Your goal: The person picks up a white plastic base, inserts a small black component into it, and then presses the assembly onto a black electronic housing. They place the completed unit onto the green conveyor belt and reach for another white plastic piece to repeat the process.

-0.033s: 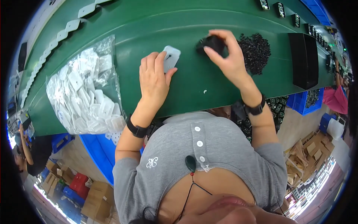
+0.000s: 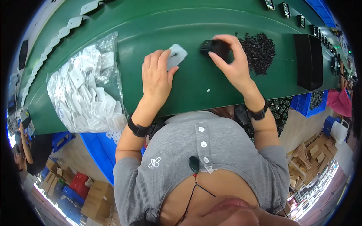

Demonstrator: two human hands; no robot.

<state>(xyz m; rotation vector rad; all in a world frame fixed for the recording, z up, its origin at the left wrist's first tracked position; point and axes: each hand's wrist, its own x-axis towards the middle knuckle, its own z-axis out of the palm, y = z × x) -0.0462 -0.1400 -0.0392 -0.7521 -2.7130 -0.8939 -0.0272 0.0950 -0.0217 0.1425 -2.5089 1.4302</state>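
Note:
My left hand (image 2: 156,75) is closed on a white plastic cover (image 2: 177,55), a flat piece with rounded corners and a small dark mark. The cover sits low over the green work surface, and the fingers hide its left part. To the right, my right hand (image 2: 236,62) grips a black box-shaped piece (image 2: 217,49) between thumb and fingers, just above or on the surface; contact cannot be made out. Right beside that hand lies a heap of small black parts (image 2: 260,51). On the left, a clear plastic bag (image 2: 85,94) is full of similar white covers.
A black open bin (image 2: 308,62) stands on the green table (image 2: 158,28) at the right. White covers (image 2: 62,32) line the far left, and small black units (image 2: 285,10) the far right. Blue crates (image 2: 307,101) flank the near edge. Co-workers sit at both sides.
My left hand and the white cover have shifted slightly right. The black piece in my right hand has turned a little and come slightly nearer to me.

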